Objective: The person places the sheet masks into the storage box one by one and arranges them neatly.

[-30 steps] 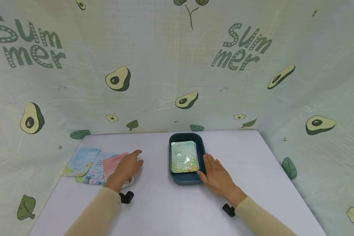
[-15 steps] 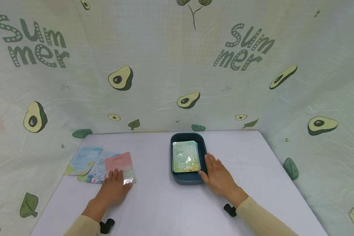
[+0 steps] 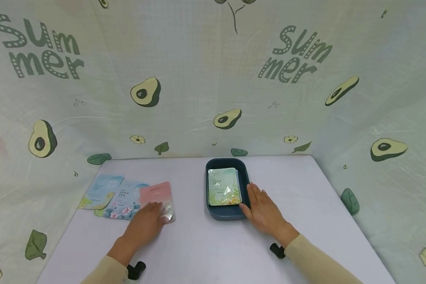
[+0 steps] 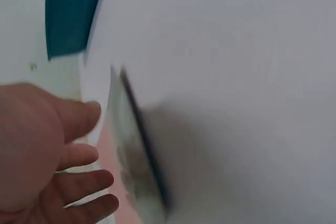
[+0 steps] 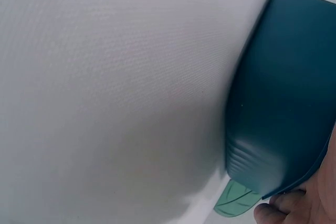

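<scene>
My left hand [image 3: 145, 223] rests at the lower left part of a pink and silver sheet mask packet [image 3: 157, 192], its fingers over the edge. In the left wrist view the thumb and fingers [image 4: 86, 184] are spread beside the blurred packet [image 4: 137, 150], one edge of which stands tilted. My right hand [image 3: 266, 215] lies with straight fingers along the right wall of a dark blue tray [image 3: 224, 214]. Inside the tray is a green floral sheet mask packet [image 3: 223, 187], with a bluish edge showing beneath it.
Left of the pink packet lie a blue floral packet [image 3: 122, 200] and a light blue packet [image 3: 102, 191], overlapping. The white table [image 3: 206, 252] meets a printed cloth [image 3: 184, 79] at the back and sides.
My left hand came back from right of the packets to the pink packet's near side. Since then hand and pink packet have shifted right. The right hand stays at the tray.
</scene>
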{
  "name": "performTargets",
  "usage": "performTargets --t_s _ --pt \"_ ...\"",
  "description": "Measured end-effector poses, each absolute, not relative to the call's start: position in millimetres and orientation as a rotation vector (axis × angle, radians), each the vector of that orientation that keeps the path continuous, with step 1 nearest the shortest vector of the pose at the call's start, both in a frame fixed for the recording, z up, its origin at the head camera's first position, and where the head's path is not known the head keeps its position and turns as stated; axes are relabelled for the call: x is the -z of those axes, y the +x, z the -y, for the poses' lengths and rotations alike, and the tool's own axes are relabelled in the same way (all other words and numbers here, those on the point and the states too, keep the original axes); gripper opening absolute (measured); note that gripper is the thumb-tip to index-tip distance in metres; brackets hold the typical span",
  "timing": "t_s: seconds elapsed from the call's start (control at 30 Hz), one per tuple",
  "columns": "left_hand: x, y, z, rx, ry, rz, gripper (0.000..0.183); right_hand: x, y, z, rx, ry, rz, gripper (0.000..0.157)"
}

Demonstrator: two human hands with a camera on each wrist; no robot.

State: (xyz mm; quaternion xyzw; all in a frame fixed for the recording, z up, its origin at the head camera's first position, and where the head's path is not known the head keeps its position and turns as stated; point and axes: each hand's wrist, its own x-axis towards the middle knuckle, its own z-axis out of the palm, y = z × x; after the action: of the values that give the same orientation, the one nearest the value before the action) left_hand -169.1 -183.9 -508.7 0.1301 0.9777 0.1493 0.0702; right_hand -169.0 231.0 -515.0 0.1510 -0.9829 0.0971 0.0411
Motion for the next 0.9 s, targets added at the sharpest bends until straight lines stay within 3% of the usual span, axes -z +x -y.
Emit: performTargets --t_s 0.13,0.3,0.43,0.9 --pt "502.4 -195.0 202.7 -0.333 0.304 -3.082 0.065 514.2 -169.8 -232.0 -0.298 0.464 3.013 0.080" --pt "506.1 -225.6 222.0 -0.264 0.307 -3.078 0.104 513.7 -170.5 -232.4 -0.305 0.460 3.019 0.079" --pt "510.4 -240.2 229.8 -0.204 0.373 -3.031 0.120 514.1 -171.5 -231.1 -0.313 0.458 3.030 0.079" --pt "507.9 -250.9 225.9 -0.185 0.449 -3.025 0.114 510.4 -169.3 -230.7 -0.301 0.447 3.089 0.081"
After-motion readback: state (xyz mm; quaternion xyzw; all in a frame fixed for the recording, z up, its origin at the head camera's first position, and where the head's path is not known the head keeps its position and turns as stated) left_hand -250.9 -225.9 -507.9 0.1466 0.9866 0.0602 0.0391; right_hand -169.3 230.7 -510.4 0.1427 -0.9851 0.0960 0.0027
